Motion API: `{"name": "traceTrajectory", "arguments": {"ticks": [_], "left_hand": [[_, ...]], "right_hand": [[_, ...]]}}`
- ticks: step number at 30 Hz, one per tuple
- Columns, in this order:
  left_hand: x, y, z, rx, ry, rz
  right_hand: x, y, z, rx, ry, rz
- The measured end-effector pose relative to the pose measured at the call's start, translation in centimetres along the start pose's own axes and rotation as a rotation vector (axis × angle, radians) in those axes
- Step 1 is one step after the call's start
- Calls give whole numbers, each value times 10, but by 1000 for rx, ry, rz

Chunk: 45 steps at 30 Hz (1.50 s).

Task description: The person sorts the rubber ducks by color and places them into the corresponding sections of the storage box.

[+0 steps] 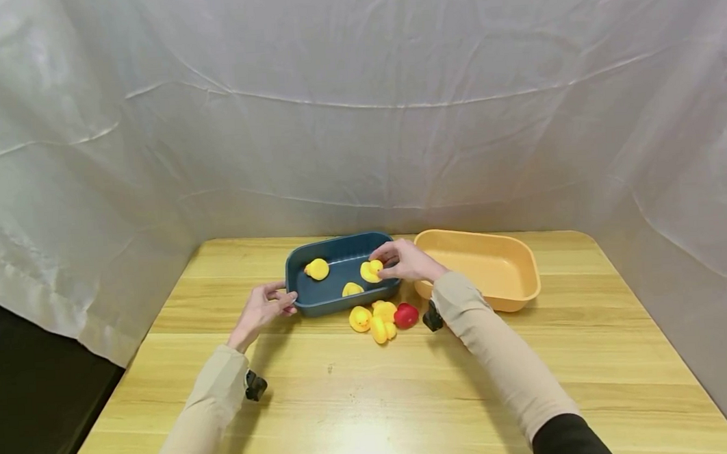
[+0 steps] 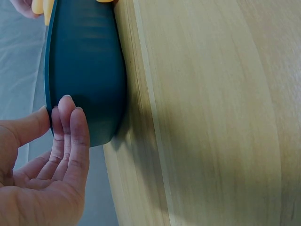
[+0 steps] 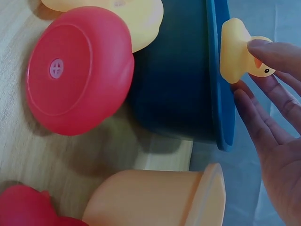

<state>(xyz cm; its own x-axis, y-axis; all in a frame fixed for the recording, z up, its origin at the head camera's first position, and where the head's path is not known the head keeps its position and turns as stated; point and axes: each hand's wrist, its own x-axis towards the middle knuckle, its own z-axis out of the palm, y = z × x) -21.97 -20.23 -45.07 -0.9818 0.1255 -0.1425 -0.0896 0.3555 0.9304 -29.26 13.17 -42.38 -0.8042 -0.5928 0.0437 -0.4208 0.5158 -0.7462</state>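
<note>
My left hand point(image 1: 263, 313) pinches the left end of a dark blue plastic bin point(image 2: 89, 70), thumb at the rim and fingers against the outer wall. Over the bin's right part, my right hand point(image 1: 405, 260) holds a yellow rubber duck point(image 3: 235, 52) by its head between thumb and fingers. Inside the bin lie another yellow duck point(image 1: 318, 269) at the left and one point(image 1: 352, 289) partly hidden by the front wall. Several yellow ducks point(image 1: 360, 319) sit in a cluster before the bin. Beside them a red rubber duck point(image 3: 61, 70) lies tipped, its underside showing.
To the right stands an orange-yellow bin point(image 1: 495, 264), its near left part behind my right forearm. A second red toy point(image 3: 23, 207) shows in the right wrist view. Wooden tabletop point(image 1: 329, 393) spreads in front, with grey curtains point(image 1: 396, 150) behind and beside it.
</note>
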Motion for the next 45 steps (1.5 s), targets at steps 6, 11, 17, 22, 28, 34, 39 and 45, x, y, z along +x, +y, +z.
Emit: {"name": "traceTrajectory", "arguments": {"ticks": [6,11,17,22,28,34,39,45], "left_hand": [[1,0,1,-1,-2,5],[1,0,1,7,3,11],[1,0,1,2,4,10],[1,1,1,-2,2,8],[1,1,2,-3,1,10],[1,0,3,-1,4,13],[1,-1,4,-3,3,17],[1,-1,3,2,-1,13]], "right_hand": [[2,2,1,-8,3,30],[3,2,1,-15,4,44],[2,3,0,-29,9,36],[-4,4,-1,-27,42,-9],[-23,1,0,10,82,-36],[-51,-3,8,74,81,-73],[-71,-4,15,101,64,-109],[-87,-4,26,40,12,-119]]}}
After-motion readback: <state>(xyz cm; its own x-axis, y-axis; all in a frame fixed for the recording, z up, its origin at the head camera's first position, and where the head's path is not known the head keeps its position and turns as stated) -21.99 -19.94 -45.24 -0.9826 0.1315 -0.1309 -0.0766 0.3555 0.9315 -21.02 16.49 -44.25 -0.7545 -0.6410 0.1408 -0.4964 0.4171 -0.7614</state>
